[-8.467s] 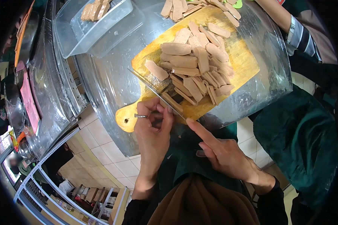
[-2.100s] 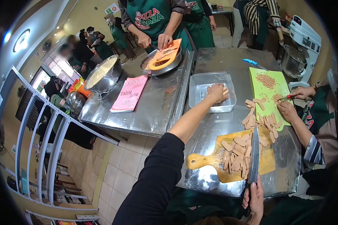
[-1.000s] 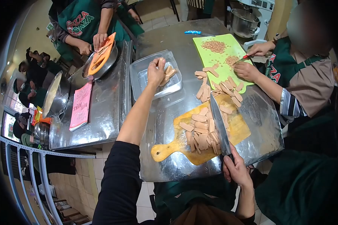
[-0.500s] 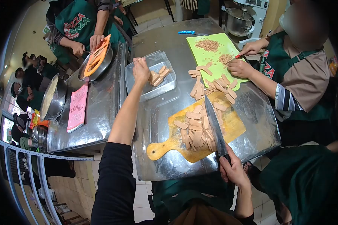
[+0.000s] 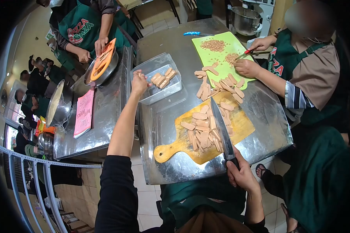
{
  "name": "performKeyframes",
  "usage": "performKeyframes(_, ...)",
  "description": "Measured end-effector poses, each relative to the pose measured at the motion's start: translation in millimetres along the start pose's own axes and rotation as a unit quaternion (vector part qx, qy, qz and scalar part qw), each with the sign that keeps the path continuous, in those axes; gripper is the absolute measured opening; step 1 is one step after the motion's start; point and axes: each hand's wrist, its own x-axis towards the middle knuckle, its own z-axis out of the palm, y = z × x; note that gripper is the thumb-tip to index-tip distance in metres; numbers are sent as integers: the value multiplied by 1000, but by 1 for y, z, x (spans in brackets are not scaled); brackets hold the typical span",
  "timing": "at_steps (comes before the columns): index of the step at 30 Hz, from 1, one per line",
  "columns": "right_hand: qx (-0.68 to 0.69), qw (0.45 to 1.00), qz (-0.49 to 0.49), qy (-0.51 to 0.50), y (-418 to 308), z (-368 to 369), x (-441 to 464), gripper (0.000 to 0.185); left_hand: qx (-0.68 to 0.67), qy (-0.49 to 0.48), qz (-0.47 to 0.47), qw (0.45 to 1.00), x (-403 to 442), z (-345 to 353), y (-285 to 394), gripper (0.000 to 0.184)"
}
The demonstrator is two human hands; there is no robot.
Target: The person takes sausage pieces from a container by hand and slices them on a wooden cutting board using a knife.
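My right hand [image 5: 241,173] grips the handle of a large kitchen knife [image 5: 222,130]. Its long blade points away from me, over a wooden cutting board [image 5: 165,152]. Sausage slices [image 5: 202,128], cut flat and lengthwise, lie heaped on this board, partly under the blade. My left hand [image 5: 140,82] is at the left rim of a clear plastic container [image 5: 153,99], fingers loosely curled and somewhat apart, with nothing visible in them. Inside the container lie several whole-looking sausage pieces [image 5: 163,78], to the right of that hand.
Across the table [image 5: 163,171], a co-worker's hands [image 5: 249,66] work with a red-handled knife on a green board [image 5: 206,54] bearing diced pieces. Another co-worker holds an orange board [image 5: 101,68] over a metal bowl [image 5: 112,72]. A blue-handled knife [image 5: 192,33] lies at the back.
My left hand has moved down and left, from above the container to its left rim, and its fingers have loosened. The right hand and knife have hardly moved.
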Motion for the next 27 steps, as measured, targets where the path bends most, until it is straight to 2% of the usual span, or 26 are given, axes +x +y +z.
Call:
performKeyframes(4, -11, 1000, 3, 10, -2, 3, -4, 62, 160, 13, -50, 986, -23, -6, 45, 39)
performKeyframes(7, -13, 1000, 11, 0, -2, 0, -7, 64, 275, 50, -15, 960, -1, -2, 27, 51)
performKeyframes(8, -20, 1000, 13, 2, -3, -1, -8, 63, 325, 70, 19, 943, -1, 0, 22, 44)
performKeyframes(11, -14, 1000, 22, 2, -9, 3, -11, 63, 288, 21, 48, 956, 6, -3, 8, 42)
performKeyframes(15, -19, 999, 5, -30, -8, 7, -16, 62, 211, -13, 48, 976, 26, -5, -14, 53)
performKeyframes(17, -101, 990, -81, -57, 7, 13, -14, 65, 180, -38, 42, 982, 20, -7, -10, 56)
performKeyframes(20, -131, 978, -110, -120, 10, 30, -8, 67, 74, -71, 15, 995, 12, -7, -5, 46)
performKeyframes(22, -103, 983, -22, -153, -4, 41, -9, 64, 4, -84, 9, 996, -2, -12, 14, 39)
performKeyframes(23, -142, 973, 30, -181, -7, 43, -4, 66, -31, -91, 5, 995, -11, -15, 25, 35)
performKeyframes(26, -163, 975, 8, -153, 2, 49, 4, 64, -74, -121, 22, 990, -44, -25, 56, 33)
performKeyframes(27, -167, 977, -27, -128, 8, 48, 7, 63, -89, -119, 13, 989, -59, -26, 70, 38)
